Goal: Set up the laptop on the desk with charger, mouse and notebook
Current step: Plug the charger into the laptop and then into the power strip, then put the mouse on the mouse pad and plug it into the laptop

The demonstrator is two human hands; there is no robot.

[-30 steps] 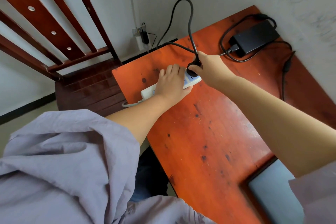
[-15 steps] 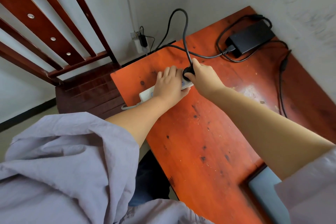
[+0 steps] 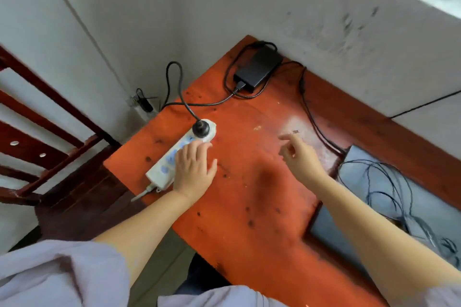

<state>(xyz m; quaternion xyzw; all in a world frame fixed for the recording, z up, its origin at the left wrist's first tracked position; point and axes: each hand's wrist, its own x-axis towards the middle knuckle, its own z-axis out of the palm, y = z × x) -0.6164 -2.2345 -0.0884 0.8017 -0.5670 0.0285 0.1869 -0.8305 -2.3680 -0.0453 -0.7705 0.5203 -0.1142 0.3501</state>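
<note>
The left grip [image 3: 194, 169] is lying flat and open on the power strip [image 3: 174, 157], just below the plug [image 3: 200, 128]; the right grip [image 3: 298, 154] is hanging loose and empty.

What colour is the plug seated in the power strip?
Black, a round plug in the end socket of the white power strip; head view.

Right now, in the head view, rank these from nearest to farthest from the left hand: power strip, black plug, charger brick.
1. Power strip: under the left hand.
2. Black plug: at the strip's far end.
3. Charger brick: far desk corner, by the wall.
</note>
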